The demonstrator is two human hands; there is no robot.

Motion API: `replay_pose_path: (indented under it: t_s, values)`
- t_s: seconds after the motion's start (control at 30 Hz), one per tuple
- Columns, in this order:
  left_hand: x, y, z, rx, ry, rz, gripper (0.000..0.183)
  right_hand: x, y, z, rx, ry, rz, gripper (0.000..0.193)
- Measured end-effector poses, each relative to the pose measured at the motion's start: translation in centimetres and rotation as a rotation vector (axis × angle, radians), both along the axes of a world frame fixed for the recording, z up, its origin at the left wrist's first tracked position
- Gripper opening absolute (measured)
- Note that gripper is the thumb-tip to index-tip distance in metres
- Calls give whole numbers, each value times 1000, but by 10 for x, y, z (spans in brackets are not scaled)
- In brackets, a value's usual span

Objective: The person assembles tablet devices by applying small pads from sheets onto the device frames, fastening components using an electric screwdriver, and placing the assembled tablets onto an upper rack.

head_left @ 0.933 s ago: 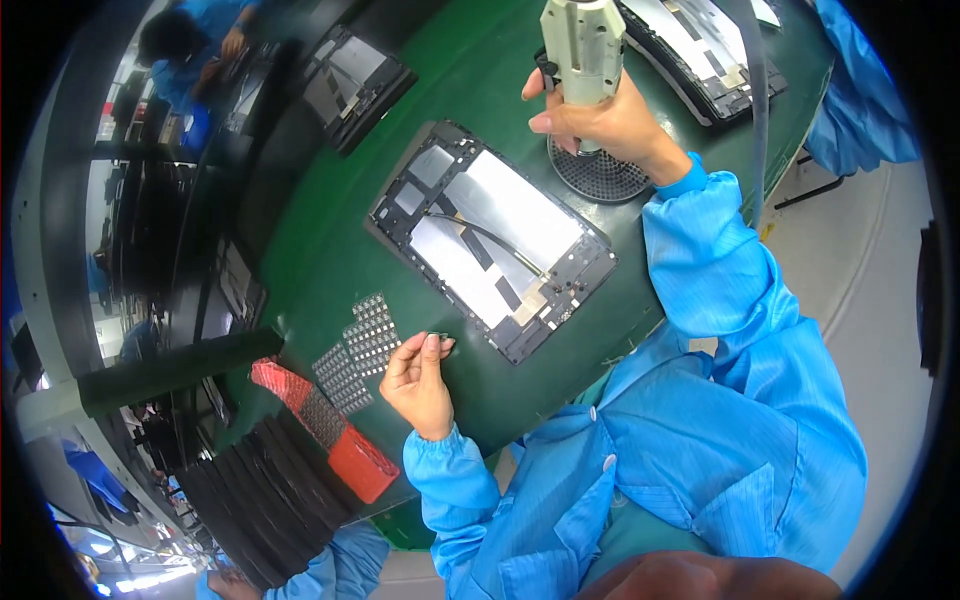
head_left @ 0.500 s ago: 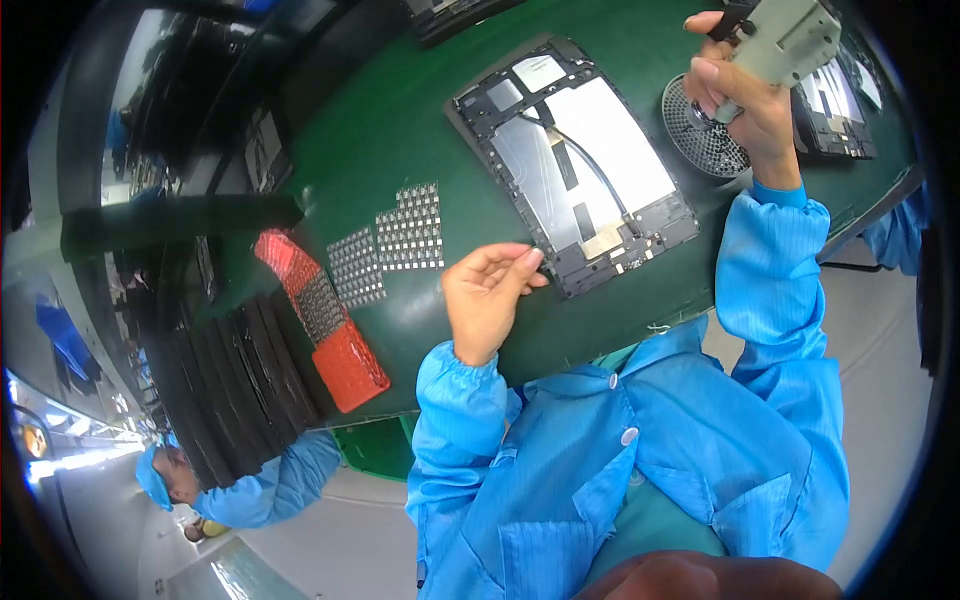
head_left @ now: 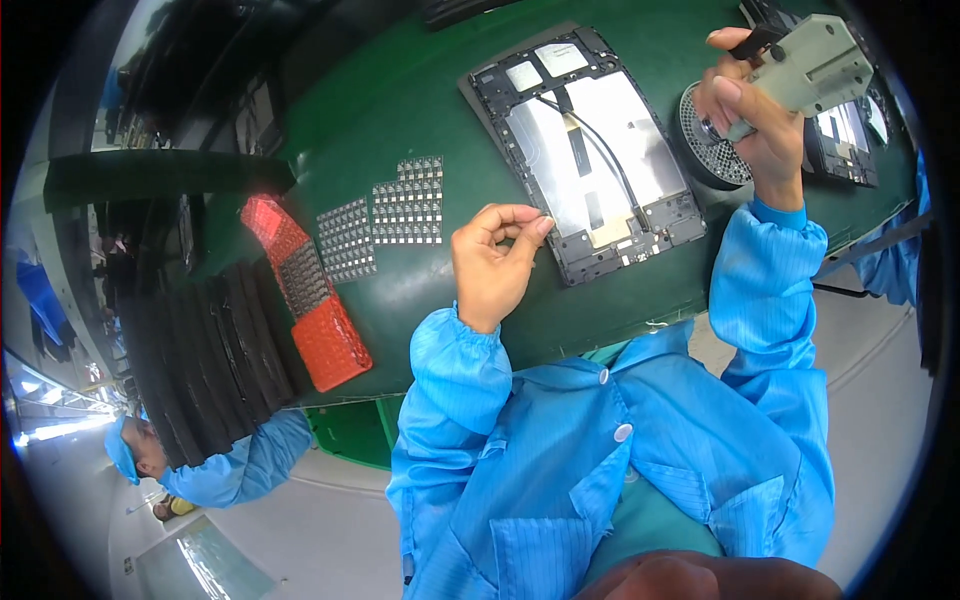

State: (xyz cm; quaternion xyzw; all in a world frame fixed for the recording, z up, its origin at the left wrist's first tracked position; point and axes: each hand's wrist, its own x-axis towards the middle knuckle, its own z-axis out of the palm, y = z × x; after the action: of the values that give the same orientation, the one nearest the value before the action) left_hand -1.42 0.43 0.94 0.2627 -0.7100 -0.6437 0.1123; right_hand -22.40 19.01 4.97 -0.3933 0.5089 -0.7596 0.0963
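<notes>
An opened tablet [head_left: 640, 130], its silver inner plate and a black cable showing, lies on the green work table [head_left: 430, 290]. My left hand [head_left: 495, 262] is beside its lower left edge, thumb and forefinger pinched together; anything between them is too small to make out. My right hand [head_left: 765, 135] is raised at the upper right. Its fingers are closed round a pale grey, boxy hand tool [head_left: 815, 70] with a black part. Behind that wrist stands a round tray dotted with small holes [head_left: 715, 155], partly covered by the hand.
Sheets of small metallic parts [head_left: 408, 212] lie left of the tablet. Beyond them is a red bubble-wrap pouch [head_left: 333, 345] with more parts, then a row of black foam-like slabs [head_left: 210, 360]. Another opened tablet [head_left: 842, 145] lies far right. A co-worker in blue [head_left: 245, 460] is at lower left.
The view has shifted slightly. My left hand's pinched fingers have moved a little up along the tablet's left edge. My right hand still holds the grey tool up.
</notes>
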Motion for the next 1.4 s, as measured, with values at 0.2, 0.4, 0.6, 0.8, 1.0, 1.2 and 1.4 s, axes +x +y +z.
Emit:
replay_pose_path:
  t_s: [0.2, 0.4, 0.6, 0.8, 1.0, 1.2, 1.4]
  values:
    - [1, 1, 1, -490, 115, -99, 18, 7, -6, 8, -113, -3, 59, 33]
    - [13, 3, 5, -912, 229, -326, 31, 33, -18, 18, -90, 15, 87, 38]
    - [1, 0, -6, -960, 320, -348, 35, 70, -69, 27, -8, -104, 173, 34]
    - [2, 0, -8, -902, 308, -297, 35, 77, -97, 13, 179, -142, 271, 36]
    - [0, -3, -5, -802, 268, -300, 36, 76, -101, 9, 277, -130, 274, 36]
    - [0, -4, -8, -794, 267, -290, 34, 76, -103, 6, 247, -144, 292, 36]
    - [2, -3, -10, -788, 264, -270, 33, 80, -102, 5, 269, -160, 275, 30]
